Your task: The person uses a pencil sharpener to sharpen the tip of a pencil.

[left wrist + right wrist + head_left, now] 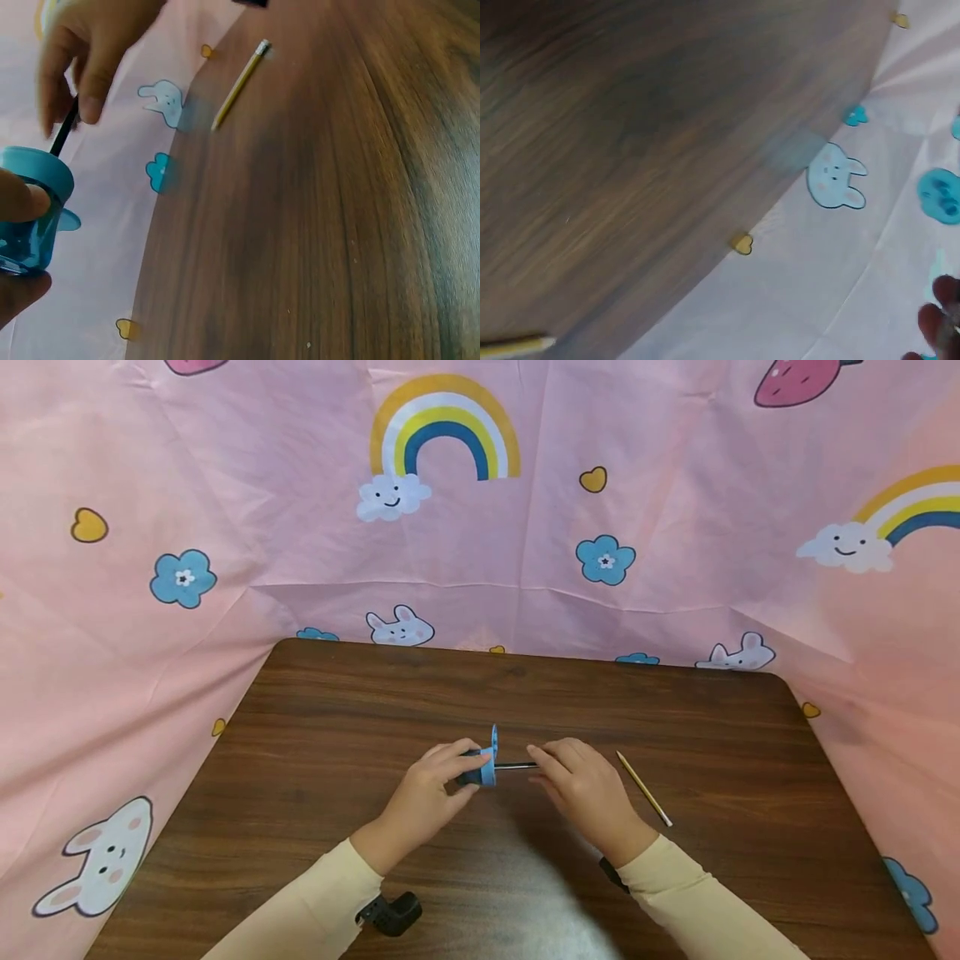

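My left hand [423, 793] grips a small blue pencil sharpener [487, 770] with a see-through dark body and a flipped-up lid [494, 739]. From the sharpener's open end a slim black pencil [516, 766] runs to my right hand [588, 787], which pinches its other end. The pencil's tip is hidden at the sharpener. In the left wrist view, the left thumb lies across the sharpener [37, 169], and the black pencil [65, 131] slants up to blurred right fingers. Only a few right fingertips [934, 322] show at the right wrist view's lower right edge.
A yellow pencil [643, 787] with a white end lies on the dark wooden table [337, 710], right of my right hand. A pink patterned cloth [480, 552] hangs behind and beside the table. A black wrist device [393, 914] sits under the left sleeve.
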Demonstrator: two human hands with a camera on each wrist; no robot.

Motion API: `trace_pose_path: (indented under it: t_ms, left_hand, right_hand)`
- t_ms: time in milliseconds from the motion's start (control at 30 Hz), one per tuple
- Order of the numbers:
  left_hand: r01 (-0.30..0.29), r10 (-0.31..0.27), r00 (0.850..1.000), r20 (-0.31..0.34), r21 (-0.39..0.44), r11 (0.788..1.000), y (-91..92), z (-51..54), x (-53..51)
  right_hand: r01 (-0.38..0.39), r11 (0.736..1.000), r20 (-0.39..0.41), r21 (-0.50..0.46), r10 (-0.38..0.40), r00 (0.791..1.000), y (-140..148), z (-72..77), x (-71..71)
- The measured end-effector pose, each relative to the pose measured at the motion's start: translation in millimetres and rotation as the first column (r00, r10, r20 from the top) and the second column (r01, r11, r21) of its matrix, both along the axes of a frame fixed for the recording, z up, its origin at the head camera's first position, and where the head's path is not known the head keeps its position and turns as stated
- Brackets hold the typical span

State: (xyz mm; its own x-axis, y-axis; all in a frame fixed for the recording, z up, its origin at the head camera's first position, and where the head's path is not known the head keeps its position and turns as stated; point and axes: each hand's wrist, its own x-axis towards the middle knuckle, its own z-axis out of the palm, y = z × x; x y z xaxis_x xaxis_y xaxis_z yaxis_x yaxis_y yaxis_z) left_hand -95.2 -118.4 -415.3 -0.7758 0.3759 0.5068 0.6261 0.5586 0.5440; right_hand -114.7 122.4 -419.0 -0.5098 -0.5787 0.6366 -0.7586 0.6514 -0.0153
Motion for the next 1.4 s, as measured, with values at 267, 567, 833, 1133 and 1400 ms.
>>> trace_pose_path:
  t_ms: [267,567,833,1133,1400]
  left_hand:
    - [0.046,-0.048,0.999,-0.022,-0.086,0.995,0.1,2.3,3.2]
    - [0.157,-0.194,0.919,-0.343,-0.132,0.979,-2.2,-9.4,0.1]
    - [0.079,-0.089,0.975,-0.202,-0.060,0.995,2.7,-6.9,-0.9]
    - [-0.026,0.021,0.991,0.132,0.034,0.999,4.9,4.6,3.0]
    - [0.014,-0.013,0.996,0.083,-0.015,1.000,5.1,4.8,4.0]
  right_hand:
    - [-0.016,1.000,0.109,-0.001,0.016,0.994,-5.7,-5.7,6.6]
    - [0.002,0.991,0.882,-0.136,0.121,0.455,3.5,17.0,-7.0]
    - [0.089,0.995,0.626,0.045,-0.098,0.774,-2.5,19.1,-0.2]
    - [-0.002,1.000,-0.086,0.018,0.003,0.996,0.8,-6.4,0.5]
    - [-0.017,1.000,0.016,0.014,0.017,1.000,-2.0,-2.3,3.7]
